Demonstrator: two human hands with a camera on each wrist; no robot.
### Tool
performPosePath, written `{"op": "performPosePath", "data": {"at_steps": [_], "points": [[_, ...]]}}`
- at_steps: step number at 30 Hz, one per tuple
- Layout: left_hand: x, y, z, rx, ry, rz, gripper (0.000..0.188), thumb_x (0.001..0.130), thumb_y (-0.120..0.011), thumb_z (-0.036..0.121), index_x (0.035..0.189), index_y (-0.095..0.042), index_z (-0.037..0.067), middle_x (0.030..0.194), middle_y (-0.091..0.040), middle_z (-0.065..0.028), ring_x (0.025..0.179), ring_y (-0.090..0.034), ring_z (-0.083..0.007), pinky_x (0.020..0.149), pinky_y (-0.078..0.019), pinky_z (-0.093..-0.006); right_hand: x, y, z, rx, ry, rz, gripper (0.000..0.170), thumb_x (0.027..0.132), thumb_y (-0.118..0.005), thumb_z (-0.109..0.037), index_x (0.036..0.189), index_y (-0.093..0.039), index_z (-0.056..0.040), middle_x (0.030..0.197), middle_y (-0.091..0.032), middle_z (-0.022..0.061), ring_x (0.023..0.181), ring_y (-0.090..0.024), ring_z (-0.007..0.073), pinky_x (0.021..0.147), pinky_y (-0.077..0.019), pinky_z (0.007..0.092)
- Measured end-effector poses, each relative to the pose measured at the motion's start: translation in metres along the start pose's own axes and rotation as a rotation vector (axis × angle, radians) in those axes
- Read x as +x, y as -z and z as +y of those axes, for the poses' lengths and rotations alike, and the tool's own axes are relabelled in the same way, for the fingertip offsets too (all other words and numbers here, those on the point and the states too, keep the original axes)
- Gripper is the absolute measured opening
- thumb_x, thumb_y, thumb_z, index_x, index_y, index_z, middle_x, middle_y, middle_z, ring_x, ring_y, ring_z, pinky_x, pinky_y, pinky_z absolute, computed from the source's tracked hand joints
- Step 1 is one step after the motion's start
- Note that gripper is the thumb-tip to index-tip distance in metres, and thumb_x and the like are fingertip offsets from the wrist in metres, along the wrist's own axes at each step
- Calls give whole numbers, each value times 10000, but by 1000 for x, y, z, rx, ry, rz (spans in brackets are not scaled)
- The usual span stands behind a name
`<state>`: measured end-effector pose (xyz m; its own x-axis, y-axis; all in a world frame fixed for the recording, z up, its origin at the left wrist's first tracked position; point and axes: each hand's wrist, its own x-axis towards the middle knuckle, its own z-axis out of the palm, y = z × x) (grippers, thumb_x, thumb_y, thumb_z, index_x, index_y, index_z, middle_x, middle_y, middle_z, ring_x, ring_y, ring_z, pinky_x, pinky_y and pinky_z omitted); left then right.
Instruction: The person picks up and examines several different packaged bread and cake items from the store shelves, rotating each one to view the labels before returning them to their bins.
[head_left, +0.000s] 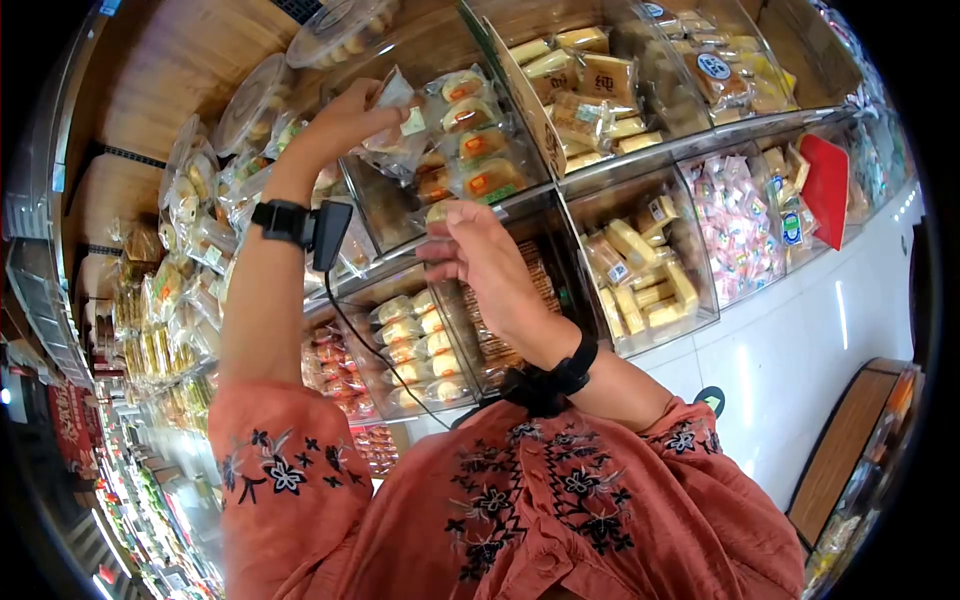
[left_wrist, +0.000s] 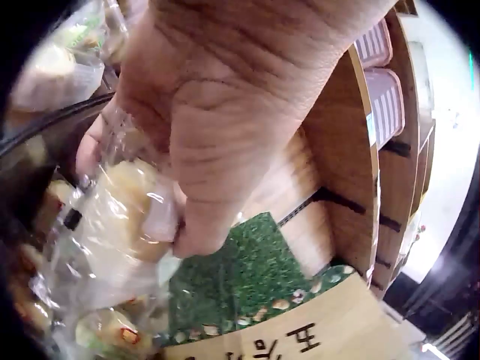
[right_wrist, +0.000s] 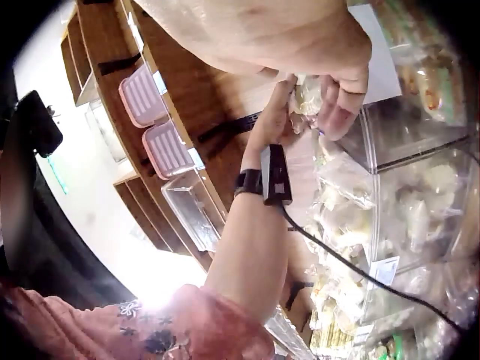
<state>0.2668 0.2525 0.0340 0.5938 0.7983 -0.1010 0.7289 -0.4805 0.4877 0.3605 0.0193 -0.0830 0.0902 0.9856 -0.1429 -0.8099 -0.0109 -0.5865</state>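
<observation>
My left hand (head_left: 345,125) pinches a clear plastic-wrapped bun (left_wrist: 124,217) between thumb and fingers, above a clear-sided bin at the back of the display. The wrapper is crinkled, and a pale, light-brown bun shows through it. Rows of wrapped buns with orange-red marks (head_left: 480,145) lie in that bin, just right of the bun in my hand. My right hand (head_left: 490,270) hovers in front of the bin, fingers loosely bent and spread, over a lower compartment of brown packaged snacks (head_left: 540,275). Its fingertips overlap the bin's front edge in the head view.
Clear dividers (head_left: 555,190) separate the compartments. Wrapped cakes (head_left: 605,85) fill the bin to the right, pink-and-white packets (head_left: 735,220) one below. Bagged goods (head_left: 190,260) heap up on the left. A handwritten sign (left_wrist: 277,341) and green turf (left_wrist: 232,262) border the bin.
</observation>
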Motion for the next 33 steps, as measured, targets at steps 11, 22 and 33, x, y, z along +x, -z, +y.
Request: {"op": "performPosePath", "data": {"at_steps": [11,22,33], "points": [[-74,4,40,-238,157,-204,919,877,-606,628,1566,-362,71,1437,-537,-114,1199,-540,-200,906,-469,-330,28,-24,-11,76,97,12,376,1027,-579,-311,1281,-485,-50,1119,-597,72,1007,-623,174,787,-560,341],[-99,2,26,473,-630,-54,840,675,-760,-24,1452,-486,140,1503,-479,-126,1382,-461,-368,1143,-407,-439,24,-9,5,294,-75,-23,300,1018,-575,-308,1150,-576,-38,968,-655,96,785,-678,205,642,-568,348],[-21,20,7,813,-463,119,516,800,-792,271,1221,-550,97,1121,-660,-155,1019,-672,-364,836,-545,-461,7,-3,3,294,-71,14,434,1056,-486,-416,1265,-490,-36,1017,-633,141,780,-678,226,615,-552,341]]}}
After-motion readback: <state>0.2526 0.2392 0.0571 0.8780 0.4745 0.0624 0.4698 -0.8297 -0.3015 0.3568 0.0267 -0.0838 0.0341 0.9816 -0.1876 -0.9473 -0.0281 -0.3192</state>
